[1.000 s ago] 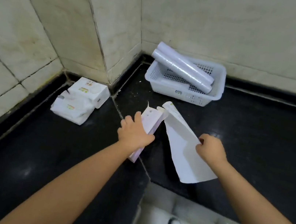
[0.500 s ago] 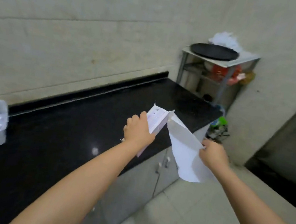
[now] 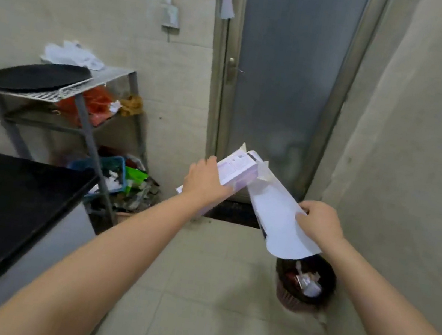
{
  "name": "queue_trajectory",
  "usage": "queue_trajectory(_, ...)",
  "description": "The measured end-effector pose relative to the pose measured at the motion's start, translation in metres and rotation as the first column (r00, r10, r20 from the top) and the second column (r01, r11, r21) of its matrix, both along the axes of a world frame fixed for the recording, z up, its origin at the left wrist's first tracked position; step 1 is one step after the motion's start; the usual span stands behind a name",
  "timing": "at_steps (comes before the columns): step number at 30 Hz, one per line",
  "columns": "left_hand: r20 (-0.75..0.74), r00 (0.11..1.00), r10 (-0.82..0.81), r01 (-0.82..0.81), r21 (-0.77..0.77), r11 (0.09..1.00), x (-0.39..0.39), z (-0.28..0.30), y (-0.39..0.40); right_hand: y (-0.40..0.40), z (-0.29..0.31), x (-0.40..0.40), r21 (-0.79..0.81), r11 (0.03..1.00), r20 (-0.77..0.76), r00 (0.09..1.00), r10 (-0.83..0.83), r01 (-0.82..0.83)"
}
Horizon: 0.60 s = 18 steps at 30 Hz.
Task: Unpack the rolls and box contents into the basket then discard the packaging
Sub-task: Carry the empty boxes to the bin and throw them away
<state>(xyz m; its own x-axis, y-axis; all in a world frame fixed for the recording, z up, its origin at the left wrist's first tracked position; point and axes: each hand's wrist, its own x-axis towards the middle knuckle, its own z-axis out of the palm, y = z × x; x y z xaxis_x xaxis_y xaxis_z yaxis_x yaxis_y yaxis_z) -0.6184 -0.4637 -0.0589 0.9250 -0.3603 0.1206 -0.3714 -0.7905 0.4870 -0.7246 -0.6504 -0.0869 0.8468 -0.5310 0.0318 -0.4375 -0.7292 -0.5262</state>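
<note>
My left hand [image 3: 204, 178] grips a long white and lilac cardboard box [image 3: 238, 170], its torn end pointing up toward the door. My right hand [image 3: 319, 221] holds a curled white paper sheet [image 3: 278, 219] that touches the box's upper end. Both are held in the air above the tiled floor. A dark round bin [image 3: 305, 293] with rubbish in it stands on the floor directly under the paper's lower edge. The basket and the rolls are out of view.
A black countertop [image 3: 2, 200] fills the lower left. Behind it a metal rack [image 3: 87, 130] carries a black round pan [image 3: 35, 78] and bags, with litter at its foot. A frosted door [image 3: 285, 76] is ahead, a wall on the right.
My view has swung right from the counter corner with the basket to the door and bin. Both hands kept hold of the box and paper throughout.
</note>
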Motion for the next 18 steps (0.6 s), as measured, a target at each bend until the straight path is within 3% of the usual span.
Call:
queue_trajectory(4,-0.074,0.992,-0.101,0.104,0.044,0.994,0.041,-0.03,-0.09,-0.089,-0.033,-0.003,-0.009,0.986,-0.084,0.983,-0.164,0.164)
queue_trajectory(9,-0.171,0.955,-0.242,0.263,0.111,0.958,0.106,-0.085,-0.203,-0.185,-0.088,0.032,0.113,0.919,-0.261,0.904,-0.339,0.378)
queue_trajectory(14,-0.384,0.84,-0.384,0.463,0.137,0.876,0.169,-0.156,-0.312,-0.261,-0.156,0.082,0.221,0.825,-0.444,0.807,-0.39,0.52)
queue_trajectory(18,-0.544,0.789,-0.285,0.452,0.201,0.869,0.202,-0.23,-0.379,-0.299,-0.223,0.108,0.33,0.695,-0.56,0.725,-0.4,0.639)
